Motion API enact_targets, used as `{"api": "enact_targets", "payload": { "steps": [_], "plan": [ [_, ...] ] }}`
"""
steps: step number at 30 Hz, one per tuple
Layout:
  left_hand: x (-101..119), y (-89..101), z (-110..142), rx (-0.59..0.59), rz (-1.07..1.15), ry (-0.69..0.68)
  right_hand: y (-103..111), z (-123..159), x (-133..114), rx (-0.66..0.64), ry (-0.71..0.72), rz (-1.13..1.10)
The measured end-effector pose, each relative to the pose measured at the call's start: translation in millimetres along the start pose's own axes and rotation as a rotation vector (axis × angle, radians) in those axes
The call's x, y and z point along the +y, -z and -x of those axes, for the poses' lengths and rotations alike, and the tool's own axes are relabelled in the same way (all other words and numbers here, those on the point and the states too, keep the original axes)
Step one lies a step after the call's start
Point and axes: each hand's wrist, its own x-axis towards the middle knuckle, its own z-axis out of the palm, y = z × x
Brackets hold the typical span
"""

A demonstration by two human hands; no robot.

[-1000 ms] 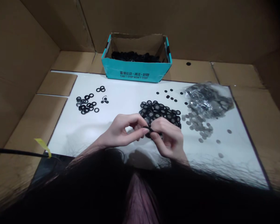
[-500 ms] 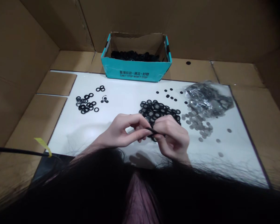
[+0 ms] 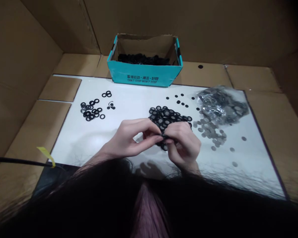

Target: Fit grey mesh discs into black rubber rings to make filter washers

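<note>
Between the fingertips of both hands is a small black ring [image 3: 165,136], seen nearly edge-on and partly covered by the fingers. My left hand [image 3: 134,137] pinches its left side with thumb and forefinger. From the right, my right hand [image 3: 182,142] pinches the same ring, its other fingers curled in. Whether a disc sits inside the ring cannot be made out. Just behind and below the hands lies a pile of black rings with grey centres [image 3: 167,114]. Loose grey discs [image 3: 210,130] are spread to the right of my right hand.
A teal cardboard box [image 3: 141,74] holding many black pieces stands at the back. Open black rings [image 3: 90,110] lie at left, near small black discs [image 3: 111,105]. A clear plastic bag of discs [image 3: 223,105] rests at right. A black cable [image 3: 20,161] enters from the left.
Both hands have shifted slightly to the right with the black ring between them. The ring's tilt has changed in the fingers. The piles and box stay in place.
</note>
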Motion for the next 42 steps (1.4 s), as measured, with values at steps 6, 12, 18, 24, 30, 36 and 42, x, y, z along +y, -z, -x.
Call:
{"api": "enact_targets", "payload": {
  "steps": [6,12,18,24,30,36,42],
  "plan": [
    [-4,-6.4,2,-0.003,-0.067,0.041,-4,1,1,0.006,-0.081,0.004],
    [-4,-11.2,2,0.017,-0.013,0.110,-5,3,1,-0.046,-0.090,-0.001],
    [-1,-11.4,3,0.032,0.258,0.309,-4,1,-2,-0.055,-0.137,-0.085],
    [-3,-4.6,1,-0.079,0.248,0.376,-3,-2,-3,-0.053,-0.282,-0.146],
    [-2,1.9,-1,-0.148,0.421,0.501,-4,3,-1,-0.150,-0.533,-0.404],
    [-5,-1.8,1,-0.139,0.561,0.567,-9,4,0,-0.159,-0.654,-0.597],
    [-5,-2.0,1,-0.150,0.510,0.566,-13,4,-1,-0.112,-0.664,-0.609]
  ]
}}
